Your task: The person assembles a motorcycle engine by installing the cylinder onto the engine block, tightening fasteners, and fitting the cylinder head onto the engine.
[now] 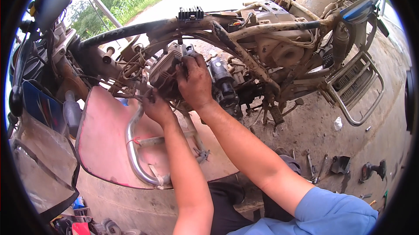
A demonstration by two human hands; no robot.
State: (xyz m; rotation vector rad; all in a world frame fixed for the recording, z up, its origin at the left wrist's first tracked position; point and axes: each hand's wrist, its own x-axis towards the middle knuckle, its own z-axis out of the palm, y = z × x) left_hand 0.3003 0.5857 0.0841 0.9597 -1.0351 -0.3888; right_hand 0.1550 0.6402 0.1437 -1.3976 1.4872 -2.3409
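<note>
Having left hand [156,105] and right hand [195,80] curled against the finned engine part [165,70], upper middle of the frame, can't tell if pinching anything, so could bark knuckles on the black cylinder [224,80] if slipping.

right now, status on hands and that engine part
Left hand at lower left of finned engine part. Right hand at its right side. Frame tube above it in view, may crowd access.

- Head view, left of two head-worn fisheyes: looks down over the forearms [240,134], which enter from below.
- Faces the motorcycle [246,56] across the upper half, close in, hands [196,80] just left of centre.
- Straight edges bend toward the rim.
</note>
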